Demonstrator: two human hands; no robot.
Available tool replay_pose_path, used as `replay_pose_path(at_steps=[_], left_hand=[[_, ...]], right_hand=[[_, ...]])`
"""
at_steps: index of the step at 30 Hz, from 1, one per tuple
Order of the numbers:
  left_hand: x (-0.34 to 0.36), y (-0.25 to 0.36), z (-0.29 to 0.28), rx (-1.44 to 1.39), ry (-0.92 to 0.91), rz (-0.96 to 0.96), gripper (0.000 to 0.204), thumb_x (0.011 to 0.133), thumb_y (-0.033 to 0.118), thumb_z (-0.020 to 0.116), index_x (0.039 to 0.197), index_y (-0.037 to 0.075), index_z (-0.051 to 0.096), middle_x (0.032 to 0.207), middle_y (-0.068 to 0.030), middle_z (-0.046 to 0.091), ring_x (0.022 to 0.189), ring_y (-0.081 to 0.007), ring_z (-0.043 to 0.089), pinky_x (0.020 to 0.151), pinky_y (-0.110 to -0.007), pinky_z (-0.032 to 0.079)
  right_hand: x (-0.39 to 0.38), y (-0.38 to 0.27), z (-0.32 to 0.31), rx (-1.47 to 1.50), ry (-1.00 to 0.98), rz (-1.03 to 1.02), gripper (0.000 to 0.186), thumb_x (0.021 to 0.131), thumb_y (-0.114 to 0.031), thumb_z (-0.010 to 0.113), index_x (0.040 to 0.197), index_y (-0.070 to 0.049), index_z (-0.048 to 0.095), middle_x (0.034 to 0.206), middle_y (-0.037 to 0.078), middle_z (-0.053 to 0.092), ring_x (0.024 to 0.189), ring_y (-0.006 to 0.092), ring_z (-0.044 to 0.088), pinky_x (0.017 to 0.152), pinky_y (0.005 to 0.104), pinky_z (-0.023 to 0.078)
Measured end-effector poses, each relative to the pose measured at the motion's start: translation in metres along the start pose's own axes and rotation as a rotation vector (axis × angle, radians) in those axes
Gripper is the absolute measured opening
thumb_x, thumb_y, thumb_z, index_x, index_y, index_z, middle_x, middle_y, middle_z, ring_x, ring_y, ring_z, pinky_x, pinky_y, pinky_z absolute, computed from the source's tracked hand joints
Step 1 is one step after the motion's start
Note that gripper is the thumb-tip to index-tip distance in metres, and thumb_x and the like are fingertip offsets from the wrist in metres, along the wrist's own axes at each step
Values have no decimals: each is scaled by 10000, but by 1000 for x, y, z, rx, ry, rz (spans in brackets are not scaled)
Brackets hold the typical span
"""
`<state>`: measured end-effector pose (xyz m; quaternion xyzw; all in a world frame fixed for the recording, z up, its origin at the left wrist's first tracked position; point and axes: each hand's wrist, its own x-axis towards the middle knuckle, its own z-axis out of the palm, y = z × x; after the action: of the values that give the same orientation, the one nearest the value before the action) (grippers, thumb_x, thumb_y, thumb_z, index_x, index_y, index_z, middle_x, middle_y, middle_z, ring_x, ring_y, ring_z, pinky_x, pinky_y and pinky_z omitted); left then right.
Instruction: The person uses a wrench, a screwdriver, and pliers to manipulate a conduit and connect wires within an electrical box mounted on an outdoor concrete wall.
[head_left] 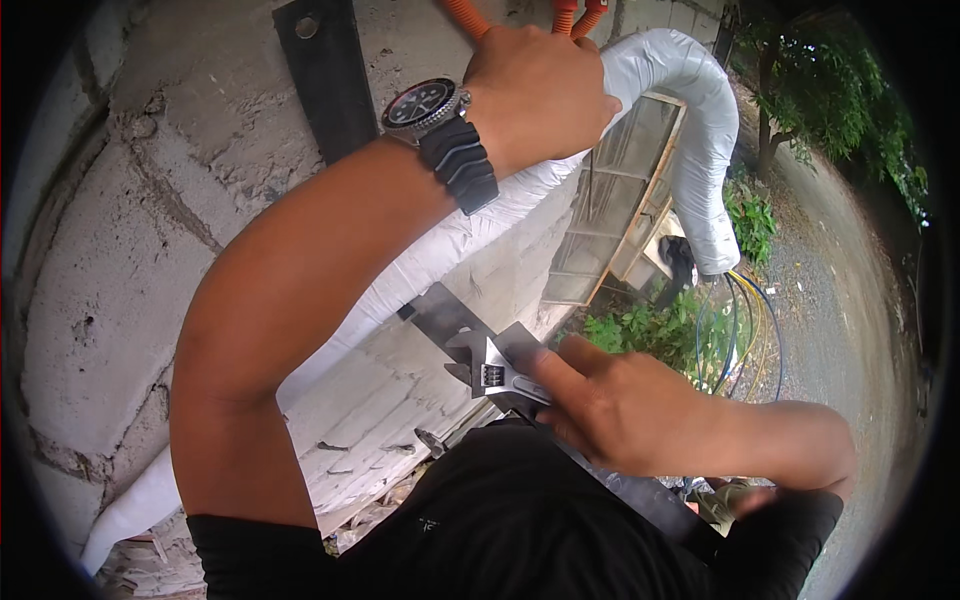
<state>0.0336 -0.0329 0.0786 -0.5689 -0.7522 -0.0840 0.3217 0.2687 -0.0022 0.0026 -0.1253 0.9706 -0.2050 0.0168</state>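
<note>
My left hand (535,95), with a black-strapped watch at the wrist, is closed on a white wrapped pipe (700,130) just below several orange corrugated tubes (465,18); its fingertips are partly hidden. My right hand (620,405) grips a silver adjustable wrench (490,370) whose head lies against a dark flat metal bracket (440,312) below the pipe. The pipe runs diagonally behind my left forearm and bends down at the right, where thin blue and yellow cables (745,295) come out of its end.
A cracked pale block wall (120,250) carries a black metal strap (315,75) at the top. To the right are a glazed window frame (610,215), green plants (750,220), a tree (810,100) and a gravel path (850,280). Some partly hidden items (725,505) lie at the lower right.
</note>
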Motion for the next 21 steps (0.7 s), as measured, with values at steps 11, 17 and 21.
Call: replay_pose_path(at_steps=[11, 17, 21], left_hand=[[10, 16, -13, -33, 162, 138, 574, 914, 371, 726, 1356, 42, 566, 1176, -200, 658, 1034, -402, 679, 853, -498, 547], [11, 34, 0, -14, 171, 166, 624, 911, 334, 748, 1430, 57, 540, 1222, -167, 552, 1100, -381, 631, 843, -484, 552], [10, 34, 7, -18, 188, 180, 684, 896, 257, 762, 1499, 108, 475, 1302, -179, 515, 1140, -390, 620, 875, -485, 564]], right_hand=[[-11, 2, 20, -10, 97, -3, 443, 942, -223, 690, 1263, -3, 479, 962, 198, 676, 748, 425, 705, 616, 503, 588], [-23, 9, 27, 30, 118, -14, 555, 958, -385, 700, 1289, -4, 468, 1067, 227, 612, 784, 445, 700, 644, 503, 587], [-47, 12, 10, 49, 138, 44, 611, 975, -430, 679, 1347, 9, 474, 1085, 238, 630, 815, 453, 700, 688, 519, 577]])
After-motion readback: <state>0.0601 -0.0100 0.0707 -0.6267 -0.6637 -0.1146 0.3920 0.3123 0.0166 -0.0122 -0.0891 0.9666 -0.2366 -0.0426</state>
